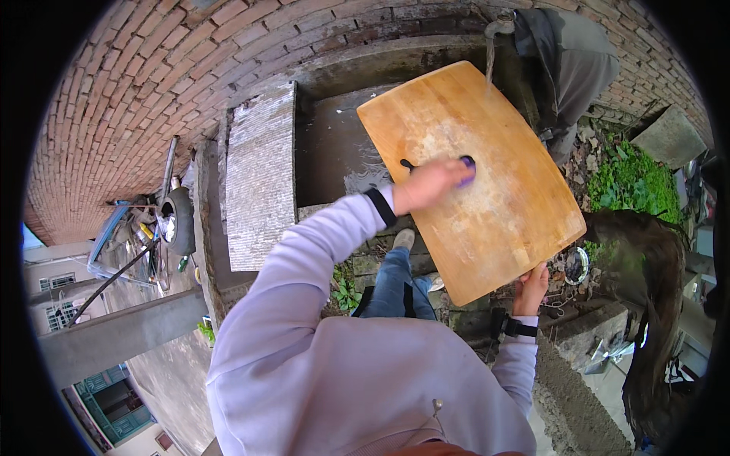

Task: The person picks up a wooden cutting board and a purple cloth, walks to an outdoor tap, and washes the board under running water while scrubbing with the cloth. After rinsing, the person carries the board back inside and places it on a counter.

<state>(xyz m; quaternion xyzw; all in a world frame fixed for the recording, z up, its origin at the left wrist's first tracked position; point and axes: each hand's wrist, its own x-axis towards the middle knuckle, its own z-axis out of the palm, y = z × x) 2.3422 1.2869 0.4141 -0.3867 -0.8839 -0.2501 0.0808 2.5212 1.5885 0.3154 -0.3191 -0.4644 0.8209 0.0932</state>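
Note:
My left hand [430, 183], blurred, grips a purple scrubbing tool [467, 172], probably a brush, against the middle of a wooden board [513, 188]. Its underside is hidden beneath my fingers. A small black tip [406, 164] shows beside the hand; I cannot tell what it belongs to. My right hand [531, 288] holds the board's near right edge, thumb on top, the other fingers mostly hidden. The board is tilted across a concrete sink [328, 148], its face patched with pale wet marks. From a tap [502, 25], water [490, 62] runs down at the board's far edge.
Left of the basin lies a ridged concrete washing slab [259, 182]. Grey cloth [576, 68] hangs beside the tap against a brick wall [171, 62]. Green plants [633, 182] and a dark, ragged trunk-like form [664, 273] stand right. A tyre [179, 219] is at far left.

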